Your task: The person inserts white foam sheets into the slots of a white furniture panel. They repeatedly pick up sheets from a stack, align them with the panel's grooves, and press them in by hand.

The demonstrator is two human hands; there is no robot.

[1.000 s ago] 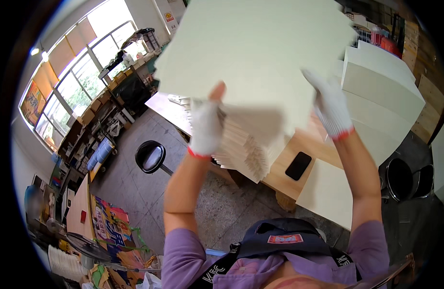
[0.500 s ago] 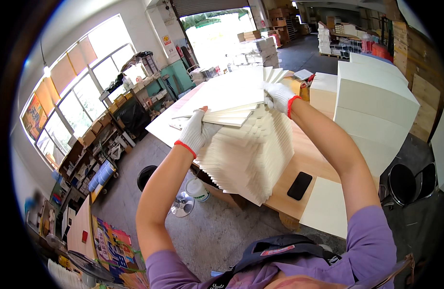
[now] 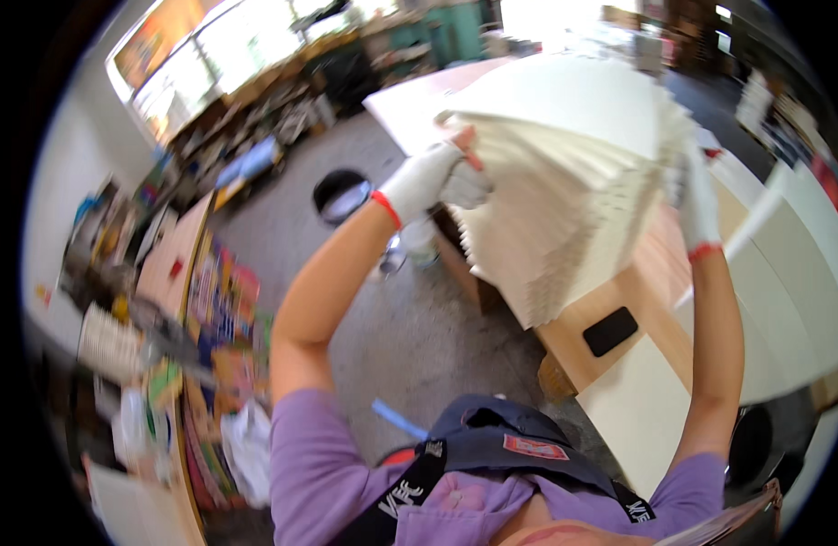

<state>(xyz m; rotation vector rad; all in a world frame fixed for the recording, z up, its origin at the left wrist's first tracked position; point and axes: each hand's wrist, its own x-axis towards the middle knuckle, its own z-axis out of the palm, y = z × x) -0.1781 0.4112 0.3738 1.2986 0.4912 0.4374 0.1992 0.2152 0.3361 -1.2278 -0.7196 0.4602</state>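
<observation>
A fanned bundle of cream paper sheets (image 3: pixel 565 100) is held up over the stepped stack of cream sheets (image 3: pixel 546 209) on the wooden table. My left hand (image 3: pixel 442 177), in a white knit glove with a red cuff, closes on the bundle's near left edge with bare thumb tip showing. At the right edge is my right hand (image 3: pixel 699 200), gloved the same way and blurred; its fingers appear closed on the sheets and are partly hidden. The bundle bends between both hands.
A black phone (image 3: pixel 610 331) and a flat cream board (image 3: pixel 633 405) lie on the wooden table (image 3: pixel 574 341). Tall stacks of pale sheets (image 3: pixel 783 273) stand at the right. A white bucket (image 3: pixel 421 244) and a black round bin (image 3: pixel 342 194) are on the floor. A cluttered bench (image 3: pixel 178 259) runs along the left.
My view has swung left and down. Both hands have lifted the sheets, which now bow and fan out more. My right hand has moved to the bundle's right side.
</observation>
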